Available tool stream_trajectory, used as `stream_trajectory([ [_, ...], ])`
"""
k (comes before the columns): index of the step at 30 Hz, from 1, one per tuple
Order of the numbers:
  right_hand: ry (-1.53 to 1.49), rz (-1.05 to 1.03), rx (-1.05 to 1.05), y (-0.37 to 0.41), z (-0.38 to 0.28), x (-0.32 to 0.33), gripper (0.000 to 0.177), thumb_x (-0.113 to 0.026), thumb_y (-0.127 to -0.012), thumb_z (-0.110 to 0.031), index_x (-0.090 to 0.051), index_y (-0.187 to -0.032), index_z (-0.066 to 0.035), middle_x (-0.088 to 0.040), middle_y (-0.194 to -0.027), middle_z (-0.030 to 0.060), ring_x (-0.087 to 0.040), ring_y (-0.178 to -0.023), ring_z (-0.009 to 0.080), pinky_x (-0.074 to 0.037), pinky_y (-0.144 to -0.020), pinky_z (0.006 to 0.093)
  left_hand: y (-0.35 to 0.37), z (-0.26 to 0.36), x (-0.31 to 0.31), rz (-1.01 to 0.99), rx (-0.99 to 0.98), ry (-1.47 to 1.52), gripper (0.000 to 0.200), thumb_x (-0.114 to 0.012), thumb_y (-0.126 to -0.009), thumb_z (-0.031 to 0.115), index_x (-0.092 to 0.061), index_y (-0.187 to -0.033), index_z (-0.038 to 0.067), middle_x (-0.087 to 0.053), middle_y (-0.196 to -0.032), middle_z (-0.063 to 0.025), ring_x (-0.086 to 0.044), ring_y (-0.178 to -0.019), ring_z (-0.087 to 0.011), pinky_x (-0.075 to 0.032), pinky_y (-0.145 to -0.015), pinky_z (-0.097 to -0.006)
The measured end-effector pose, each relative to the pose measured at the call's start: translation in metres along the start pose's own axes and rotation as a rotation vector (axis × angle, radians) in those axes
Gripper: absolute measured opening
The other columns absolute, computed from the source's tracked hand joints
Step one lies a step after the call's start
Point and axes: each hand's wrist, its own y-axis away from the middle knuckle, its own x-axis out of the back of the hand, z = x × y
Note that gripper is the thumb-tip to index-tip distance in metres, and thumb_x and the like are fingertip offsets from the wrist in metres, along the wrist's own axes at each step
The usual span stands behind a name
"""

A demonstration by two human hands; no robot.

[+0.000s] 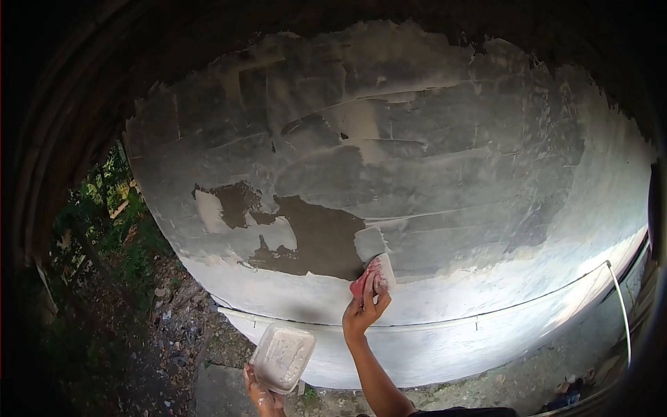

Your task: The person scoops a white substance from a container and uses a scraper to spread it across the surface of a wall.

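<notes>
My left hand (261,395) grips a white rectangular plastic tub (283,356) from below and the side. Whitish paste coats its inside, and smears of it are on my fingers. Raised against the wall (458,187), my right hand (365,313) is closed around a red putty scraper (372,276) caked with white paste. The scraper's edge meets the wall at the right end of a bare brown-grey patch (316,236). Just above it is a fresh light-grey stroke of putty (370,243). Part of the scraper is hidden by my fingers.
A thin pipe (417,323) runs along the lower white band of the wall and turns down at a right-hand corner (608,264). Rubble-strewn ground (174,340) and green plants (104,208) lie to the left. A concrete strip (472,397) borders the wall's foot.
</notes>
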Motion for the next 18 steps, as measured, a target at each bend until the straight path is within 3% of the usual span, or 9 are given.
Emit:
stream_trajectory([
  [3,0.048,-0.024,-0.005,0.023,-0.012,-0.012,0.049,-0.056,-0.076,0.006,-0.061,-0.124,-0.005,-0.047,-0.105,0.014,-0.047,-0.099,0.0284,-0.041,-0.086,0.0362,-0.005,0.003,-0.006,-0.039,0.022,0.009,0.049,-0.047,-0.096,0.034,-0.041,-0.133,0.003,-0.048,-0.134,-0.0159,-0.049,-0.121,-0.0321,-0.042,-0.101,-0.0479],
  [5,-0.199,-0.101,-0.055,0.034,-0.018,0.0,0.044,-0.056,-0.079,0.004,-0.062,-0.122,-0.003,-0.048,-0.105,0.0128,-0.049,-0.096,0.0259,-0.041,-0.081,0.0339,-0.012,0.002,-0.005,-0.059,0.084,0.034,0.051,-0.047,-0.095,0.037,-0.041,-0.133,0.003,-0.048,-0.134,-0.0157,-0.049,-0.121,-0.0322,-0.042,-0.101,-0.0484],
  [6,-0.376,-0.165,-0.27,0.038,-0.021,0.011,0.037,-0.055,-0.083,0.003,-0.062,-0.12,0.001,-0.049,-0.106,0.0117,-0.05,-0.094,0.0228,-0.042,-0.079,0.0312,-0.013,0.001,-0.002,-0.066,0.143,0.055,0.053,-0.047,-0.095,0.039,-0.041,-0.134,0.004,-0.048,-0.135,-0.0154,-0.049,-0.121,-0.0324,-0.042,-0.1,-0.0489],
  [7,-0.367,-0.161,-0.276,0.035,-0.02,0.02,0.037,-0.055,-0.083,0.003,-0.062,-0.12,0.001,-0.049,-0.106,0.0117,-0.05,-0.094,0.0228,-0.042,-0.079,0.0312,-0.016,-0.001,0.003,-0.067,0.15,0.047,0.053,-0.047,-0.095,0.039,-0.041,-0.134,0.004,-0.048,-0.135,-0.0154,-0.049,-0.121,-0.0324,-0.042,-0.1,-0.0489],
  [9,-0.294,0.066,-0.113,0.016,-0.014,0.039,0.032,-0.053,-0.087,0.002,-0.061,-0.118,0.004,-0.049,-0.108,0.0115,-0.052,-0.095,0.0218,-0.043,-0.078,0.0309,-0.025,-0.007,0.01,-0.11,0.127,0.019,0.056,-0.048,-0.094,0.042,-0.041,-0.135,0.005,-0.047,-0.136,-0.0149,-0.05,-0.122,-0.0325,-0.043,-0.1,-0.05],
  [13,-0.081,0.123,-0.052,-0.004,0.019,0.038,0.037,-0.051,-0.085,0.008,-0.062,-0.119,0.0,-0.049,-0.111,0.0124,-0.053,-0.097,0.0238,-0.044,-0.08,0.0324,-0.021,0.003,0.001,-0.133,0.186,0.013,0.058,-0.049,-0.093,0.043,-0.041,-0.136,0.005,-0.046,-0.137,-0.0145,-0.05,-0.122,-0.033,-0.043,-0.1,-0.0499],
  [15,-0.169,0.146,-0.056,0.009,0.018,0.015,0.042,-0.054,-0.079,0.009,-0.064,-0.118,-0.002,-0.048,-0.104,0.011,-0.052,-0.093,0.0234,-0.043,-0.079,0.0324,-0.018,0.008,-0.006,-0.09,0.19,-0.013,0.059,-0.051,-0.092,0.043,-0.04,-0.137,0.005,-0.045,-0.138,-0.0144,-0.049,-0.122,-0.0331,-0.043,-0.1,-0.0495],
  [17,-0.035,0.025,-0.107,0.032,0.01,-0.005,0.042,-0.061,-0.078,0.001,-0.065,-0.12,-0.007,-0.048,-0.093,0.0096,-0.048,-0.084,0.0248,-0.043,-0.074,0.0351,-0.023,0.005,0.001,-0.111,0.175,-0.016,0.06,-0.051,-0.092,0.043,-0.04,-0.137,0.005,-0.046,-0.138,-0.0149,-0.049,-0.122,-0.0333,-0.043,-0.1,-0.0497],
  [18,-0.002,0.008,-0.065,0.037,0.004,-0.012,0.043,-0.064,-0.075,-0.001,-0.066,-0.118,-0.008,-0.046,-0.085,0.0062,-0.045,-0.079,0.0224,-0.041,-0.07,0.0321,-0.025,0.006,0.007,-0.136,0.167,-0.023,0.06,-0.051,-0.092,0.044,-0.041,-0.136,0.005,-0.046,-0.137,-0.0154,-0.049,-0.122,-0.0335,-0.043,-0.099,-0.0499],
])
